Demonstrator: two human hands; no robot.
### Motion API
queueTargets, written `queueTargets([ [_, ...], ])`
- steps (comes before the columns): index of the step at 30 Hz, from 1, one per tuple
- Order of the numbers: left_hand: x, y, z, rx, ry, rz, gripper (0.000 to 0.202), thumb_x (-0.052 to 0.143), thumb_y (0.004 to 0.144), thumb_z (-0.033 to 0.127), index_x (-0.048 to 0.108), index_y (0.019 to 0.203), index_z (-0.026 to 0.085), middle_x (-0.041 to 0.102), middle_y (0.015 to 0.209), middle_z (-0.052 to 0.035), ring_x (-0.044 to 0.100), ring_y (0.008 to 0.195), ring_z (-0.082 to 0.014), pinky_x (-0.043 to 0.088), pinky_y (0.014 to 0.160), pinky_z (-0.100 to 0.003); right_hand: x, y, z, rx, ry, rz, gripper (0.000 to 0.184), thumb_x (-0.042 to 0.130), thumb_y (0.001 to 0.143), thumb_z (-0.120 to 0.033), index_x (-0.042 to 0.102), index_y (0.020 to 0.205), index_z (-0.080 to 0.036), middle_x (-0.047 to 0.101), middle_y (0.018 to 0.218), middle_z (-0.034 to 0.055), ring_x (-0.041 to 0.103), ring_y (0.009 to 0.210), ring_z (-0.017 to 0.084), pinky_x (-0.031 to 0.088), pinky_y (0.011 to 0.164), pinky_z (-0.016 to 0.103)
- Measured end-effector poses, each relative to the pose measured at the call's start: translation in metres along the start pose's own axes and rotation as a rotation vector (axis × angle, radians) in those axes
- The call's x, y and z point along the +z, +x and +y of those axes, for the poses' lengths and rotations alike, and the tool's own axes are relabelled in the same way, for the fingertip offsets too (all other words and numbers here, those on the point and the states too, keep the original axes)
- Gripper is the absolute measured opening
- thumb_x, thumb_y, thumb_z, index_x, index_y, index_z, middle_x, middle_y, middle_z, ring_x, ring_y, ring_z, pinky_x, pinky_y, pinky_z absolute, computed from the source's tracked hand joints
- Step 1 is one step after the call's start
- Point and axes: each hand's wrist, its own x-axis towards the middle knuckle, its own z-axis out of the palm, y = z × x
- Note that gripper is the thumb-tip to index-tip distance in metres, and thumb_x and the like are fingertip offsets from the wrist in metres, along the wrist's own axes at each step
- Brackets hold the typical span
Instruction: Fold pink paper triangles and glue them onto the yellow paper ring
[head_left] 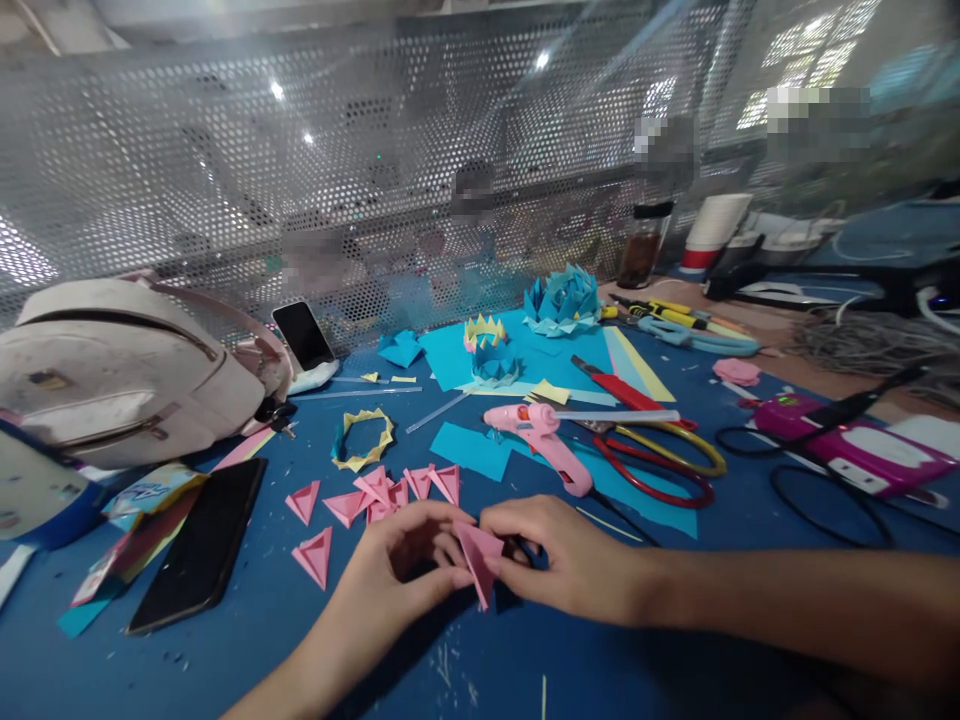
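Between my two hands, a pink folded paper piece (478, 560) stands tilted above the blue tabletop. My left hand (405, 560) pinches its left side with thumb and fingers. The fingertips of my right hand (555, 555) close on its right side. A dark looped thing (531, 552), perhaps a handle, shows under the right fingers; what it belongs to is hidden. Just beyond my left hand lie several pink folded triangles (379, 488), with a loose one (313, 556) to the left. A pink glue gun (541, 435) rests beyond my right hand.
Red-and-yellow-handled scissors (660, 480) lie at right, near a magenta device (847, 445) with black cables. A yellow paper ring (363, 440), blue paper flower (566, 300) and blue sheets (465, 450) lie beyond. On the left are a black phone (199, 550) and a backpack (127, 370).
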Motion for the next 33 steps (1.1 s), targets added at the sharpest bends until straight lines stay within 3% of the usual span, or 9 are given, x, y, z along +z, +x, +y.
queueTargets([
  [8, 0.005, 0.003, -0.004, -0.033, 0.057, 0.08, 0.022, 0.081, 0.074, 0.028, 0.068, 0.087, 0.016, 0.071, 0.075, -0.0012, 0.063, 0.069, -0.0122, 0.049, 0.069, -0.022, 0.0, -0.001, -0.001, -0.054, 0.008, 0.016, 0.017, 0.054, 0.08, -0.016, 0.041, 0.07, -0.019, 0.045, 0.065, -0.0049, 0.041, 0.06, 0.009, 0.028, 0.057, 0.022],
  [11, -0.001, 0.005, -0.009, -0.046, 0.038, 0.097, 0.023, 0.081, 0.075, 0.029, 0.067, 0.089, 0.017, 0.068, 0.072, 0.0013, 0.061, 0.066, -0.0101, 0.046, 0.066, -0.02, -0.002, -0.002, -0.002, -0.043, 0.056, 0.033, 0.015, 0.049, 0.088, -0.02, 0.048, 0.073, -0.019, 0.049, 0.066, -0.0037, 0.045, 0.061, 0.01, 0.03, 0.058, 0.022],
  [15, -0.006, 0.006, -0.013, -0.052, 0.032, 0.113, 0.024, 0.081, 0.076, 0.031, 0.066, 0.089, 0.016, 0.067, 0.072, 0.0013, 0.059, 0.066, -0.0093, 0.044, 0.065, -0.019, -0.005, -0.003, -0.004, -0.065, 0.168, 0.01, 0.032, 0.037, 0.1, -0.031, 0.057, 0.081, -0.017, 0.061, 0.075, 0.0008, 0.056, 0.069, 0.013, 0.036, 0.064, 0.023],
  [20, -0.005, 0.005, -0.012, -0.04, 0.05, 0.155, 0.027, 0.081, 0.076, 0.033, 0.065, 0.088, 0.015, 0.061, 0.067, 0.0035, 0.052, 0.061, -0.0078, 0.039, 0.06, -0.018, -0.005, -0.001, -0.002, -0.011, 0.186, 0.025, 0.028, 0.054, 0.095, -0.04, 0.06, 0.08, -0.017, 0.061, 0.071, -0.0016, 0.053, 0.063, 0.011, 0.035, 0.058, 0.02],
  [26, 0.002, 0.003, -0.008, -0.025, 0.059, 0.19, 0.028, 0.083, 0.073, 0.034, 0.066, 0.086, 0.016, 0.054, 0.062, 0.0062, 0.045, 0.056, -0.0058, 0.034, 0.056, -0.017, -0.003, 0.0, -0.002, 0.037, 0.193, 0.031, 0.024, 0.054, 0.096, -0.034, 0.06, 0.079, -0.018, 0.064, 0.07, -0.0015, 0.053, 0.061, 0.01, 0.035, 0.058, 0.019],
  [29, 0.004, 0.003, -0.007, -0.025, 0.057, 0.233, 0.026, 0.085, 0.07, 0.031, 0.068, 0.084, 0.016, 0.055, 0.062, 0.0056, 0.046, 0.057, -0.0059, 0.034, 0.056, -0.017, -0.003, 0.0, -0.002, 0.045, 0.198, 0.037, 0.023, 0.055, 0.095, -0.034, 0.062, 0.08, -0.018, 0.064, 0.07, -0.0014, 0.053, 0.061, 0.01, 0.035, 0.057, 0.018],
  [33, 0.001, 0.004, -0.01, -0.032, 0.067, 0.202, 0.025, 0.084, 0.071, 0.031, 0.07, 0.085, 0.016, 0.058, 0.063, 0.0044, 0.05, 0.057, -0.007, 0.036, 0.056, -0.017, -0.001, 0.0, 0.0, 0.044, 0.217, 0.044, 0.021, 0.057, 0.094, -0.033, 0.063, 0.082, -0.018, 0.064, 0.069, -0.0017, 0.053, 0.061, 0.009, 0.036, 0.057, 0.018],
])
